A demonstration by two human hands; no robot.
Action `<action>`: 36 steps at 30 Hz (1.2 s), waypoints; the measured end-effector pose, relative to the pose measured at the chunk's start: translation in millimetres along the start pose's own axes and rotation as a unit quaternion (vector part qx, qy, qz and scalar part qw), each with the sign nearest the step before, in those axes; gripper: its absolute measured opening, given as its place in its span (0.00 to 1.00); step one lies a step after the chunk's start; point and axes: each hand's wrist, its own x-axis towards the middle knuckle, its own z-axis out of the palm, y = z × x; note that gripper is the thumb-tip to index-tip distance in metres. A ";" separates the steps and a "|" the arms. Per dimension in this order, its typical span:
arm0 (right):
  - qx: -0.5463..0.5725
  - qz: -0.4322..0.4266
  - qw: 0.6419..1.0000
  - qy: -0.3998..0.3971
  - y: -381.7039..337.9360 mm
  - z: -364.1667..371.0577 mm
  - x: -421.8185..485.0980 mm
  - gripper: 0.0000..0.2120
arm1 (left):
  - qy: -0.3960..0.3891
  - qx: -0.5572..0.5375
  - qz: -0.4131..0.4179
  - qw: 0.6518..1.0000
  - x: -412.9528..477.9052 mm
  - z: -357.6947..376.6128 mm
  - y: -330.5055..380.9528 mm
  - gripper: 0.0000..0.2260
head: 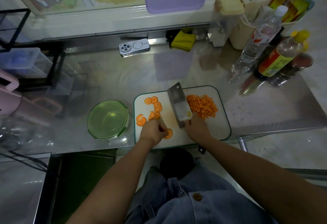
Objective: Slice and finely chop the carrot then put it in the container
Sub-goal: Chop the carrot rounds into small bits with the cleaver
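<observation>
Over the board (219, 128), my left grip (152, 132) pinches a carrot slice (169, 133); my right grip (195, 126) holds the cleaver (178, 105) beside chopped carrot (202, 106).

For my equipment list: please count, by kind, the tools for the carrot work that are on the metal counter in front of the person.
white cutting board: 1
cleaver: 1
green container: 1
Total: 3

view: head, wide-angle | aim: steeply down and forward | range: close, fingers (163, 128) mid-frame over cutting board (219, 131) | beyond fingers: window frame (88, 23) | nearer than fingers: forearms (123, 170), lap (194, 209)
</observation>
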 end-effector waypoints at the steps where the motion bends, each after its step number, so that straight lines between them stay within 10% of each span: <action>1: 0.006 -0.006 1.000 0.011 2.1 -2.4 -0.3 0.12 | 0.002 -0.040 -0.009 0.999 0.9 -1.2 2.1 0.05; 11: 0.003 -0.039 0.998 0.057 14.1 -36.9 -1.0 0.05 | 0.043 -0.190 -0.071 0.978 24.6 13.2 35.1 0.09; 23: -0.076 -0.107 0.990 0.057 13.3 -20.7 -6.5 0.20 | 0.127 -0.103 -0.041 0.986 30.3 21.1 37.5 0.10; 36: -0.150 -0.158 0.976 0.016 20.9 -17.0 -16.3 0.14 | 0.129 -0.157 -0.084 0.976 35.7 24.4 46.7 0.07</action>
